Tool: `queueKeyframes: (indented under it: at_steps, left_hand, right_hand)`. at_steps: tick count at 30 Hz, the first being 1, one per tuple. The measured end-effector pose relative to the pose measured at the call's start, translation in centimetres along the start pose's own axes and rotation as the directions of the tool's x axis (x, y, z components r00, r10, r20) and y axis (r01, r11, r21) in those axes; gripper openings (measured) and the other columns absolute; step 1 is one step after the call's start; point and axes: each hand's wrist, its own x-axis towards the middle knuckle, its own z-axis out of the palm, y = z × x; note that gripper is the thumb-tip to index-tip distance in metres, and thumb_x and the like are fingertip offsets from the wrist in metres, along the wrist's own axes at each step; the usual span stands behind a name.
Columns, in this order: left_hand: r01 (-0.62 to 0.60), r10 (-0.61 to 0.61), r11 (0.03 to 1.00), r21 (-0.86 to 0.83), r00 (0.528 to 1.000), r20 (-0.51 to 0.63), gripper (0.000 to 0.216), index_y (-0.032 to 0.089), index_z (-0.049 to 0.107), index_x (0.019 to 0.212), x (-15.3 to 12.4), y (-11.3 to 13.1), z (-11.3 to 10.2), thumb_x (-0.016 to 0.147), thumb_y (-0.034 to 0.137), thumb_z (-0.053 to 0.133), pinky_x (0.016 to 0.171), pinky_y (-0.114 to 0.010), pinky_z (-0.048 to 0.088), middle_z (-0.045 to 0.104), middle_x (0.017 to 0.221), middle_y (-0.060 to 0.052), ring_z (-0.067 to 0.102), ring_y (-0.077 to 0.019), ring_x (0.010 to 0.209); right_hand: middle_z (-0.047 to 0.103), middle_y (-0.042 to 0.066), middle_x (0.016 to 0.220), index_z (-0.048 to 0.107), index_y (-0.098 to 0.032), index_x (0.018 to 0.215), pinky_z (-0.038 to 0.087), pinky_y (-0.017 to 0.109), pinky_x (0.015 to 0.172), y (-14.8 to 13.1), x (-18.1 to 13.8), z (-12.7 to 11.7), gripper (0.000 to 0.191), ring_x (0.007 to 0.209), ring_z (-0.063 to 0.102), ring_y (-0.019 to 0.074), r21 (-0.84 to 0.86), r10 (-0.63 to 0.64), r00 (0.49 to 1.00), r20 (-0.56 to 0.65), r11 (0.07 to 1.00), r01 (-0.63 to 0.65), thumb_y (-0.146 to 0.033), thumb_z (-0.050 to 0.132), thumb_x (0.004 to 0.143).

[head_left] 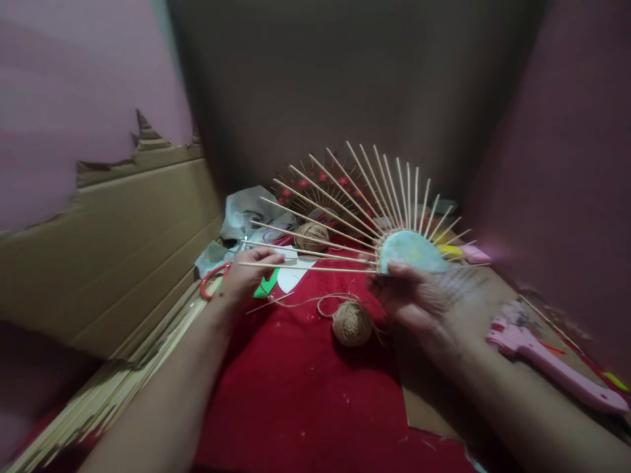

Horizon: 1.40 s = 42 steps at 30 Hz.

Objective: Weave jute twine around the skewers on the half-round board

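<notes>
Right hand (414, 297) clamps the stick fan (411, 249), partly covered; whether left hand (246, 272) pinches, I cannot tell

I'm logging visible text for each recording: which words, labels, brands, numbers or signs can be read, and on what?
None can be read.
Pale blue half-disc with radiating sticks: no lettering visible.
Nearer twine ball: no label visible.
Upright cardboard: no print visible.
Pink-handled tool: too blurred to tell whether it is marked.
</notes>
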Motion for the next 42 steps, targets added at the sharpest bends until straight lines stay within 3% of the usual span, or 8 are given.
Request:
queueKeyframes:
  at_steps: [9,13,16,19,24,30,34,42]
  left_hand:
    - [-0.222,0.194,0.875,0.430,0.975,0.108,0.013,0.017,0.059,0.056,-1.7,-0.8,5.8,0.068,0.022,0.055,0.079,-0.037,0.035,0.056,0.064,-0.004,0.050,-0.0206,0.072]
    - [-0.294,0.273,0.852,0.433,0.955,0.112,0.036,0.018,0.064,0.093,-2.1,0.7,5.5,0.061,0.009,0.053,0.097,-0.043,0.025,0.058,0.107,-0.008,0.043,-0.0270,0.108]
    - [-0.308,0.273,0.900,0.310,0.950,0.149,0.045,0.019,0.054,0.113,-3.3,2.8,5.0,0.069,0.012,0.047,0.086,-0.036,0.040,0.057,0.112,-0.007,0.051,-0.0212,0.098]
    - [-0.046,0.088,0.989,-0.140,0.947,0.310,0.046,0.022,0.048,0.120,-4.8,4.5,5.2,0.074,0.020,0.053,0.057,-0.025,0.044,0.060,0.106,-0.006,0.057,-0.0139,0.068]
    - [0.226,-0.041,0.943,-0.246,0.810,0.585,0.036,0.018,0.056,0.112,-6.0,5.4,6.0,0.078,0.032,0.054,0.042,-0.021,0.034,0.060,0.072,-0.005,0.052,-0.0118,0.052]
    - [0.190,-0.107,0.969,-0.159,0.899,0.424,0.021,0.013,0.063,0.076,-5.2,5.2,5.6,0.071,0.033,0.064,0.046,-0.017,0.032,0.056,0.067,0.000,0.044,-0.0062,0.053]
    - [0.011,0.029,0.983,-0.185,0.977,0.213,0.017,0.016,0.062,0.072,-5.3,4.3,6.2,0.069,0.032,0.067,0.059,-0.021,0.041,0.058,0.070,-0.001,0.053,-0.0107,0.064]
    - [-0.139,0.146,0.988,-0.065,0.982,0.121,0.017,0.017,0.065,0.072,-5.9,4.3,6.9,0.072,0.033,0.062,0.061,-0.027,0.045,0.063,0.071,-0.004,0.057,-0.0158,0.067]
  right_hand:
    - [0.068,0.002,0.062,0.058,-0.012,0.069,0.054,0.029,0.064,2.3,-1.6,0.8,0.013,0.056,0.063,0.0141,-0.006,0.213,0.966,0.149,0.977,-0.214,-0.003,0.059,0.060]
    - [0.067,0.001,0.060,0.058,-0.011,0.066,0.054,0.031,0.070,2.3,-1.2,0.4,0.011,0.056,0.061,0.0122,-0.002,0.190,0.975,0.116,0.982,-0.191,-0.002,0.060,0.060]
    - [0.066,0.001,0.061,0.058,-0.013,0.065,0.053,0.031,0.066,2.4,-0.7,-0.1,0.012,0.059,0.061,0.0133,-0.017,0.157,0.979,0.132,0.988,-0.156,-0.001,0.057,0.062]
    - [0.065,0.000,0.061,0.058,-0.015,0.065,0.052,0.030,0.064,2.5,-0.5,-0.5,0.014,0.060,0.060,0.0131,-0.039,0.146,0.981,0.129,0.989,-0.142,-0.002,0.055,0.063]
    - [0.064,0.003,0.064,0.060,-0.011,0.070,0.050,0.026,0.059,2.5,-0.5,-0.6,0.009,0.057,0.056,0.0117,-0.123,0.214,0.967,0.140,0.973,-0.197,-0.008,0.057,0.062]
    - [0.059,-0.001,0.060,0.057,-0.012,0.070,0.043,0.021,0.049,2.7,-0.6,-0.6,0.017,0.053,0.053,0.0098,-0.121,0.208,0.977,0.055,0.972,-0.200,-0.003,0.060,0.056]
    - [0.058,0.001,0.059,0.057,-0.010,0.067,0.039,0.020,0.047,2.8,-0.9,-0.3,0.013,0.050,0.049,0.0082,-0.134,0.281,0.957,0.069,0.953,-0.270,-0.003,0.059,0.057]
    - [0.055,0.002,0.055,0.058,-0.009,0.063,0.035,0.022,0.047,2.7,-1.1,-0.2,0.004,0.044,0.045,0.0077,-0.224,0.363,0.922,0.132,0.917,-0.329,-0.008,0.057,0.059]
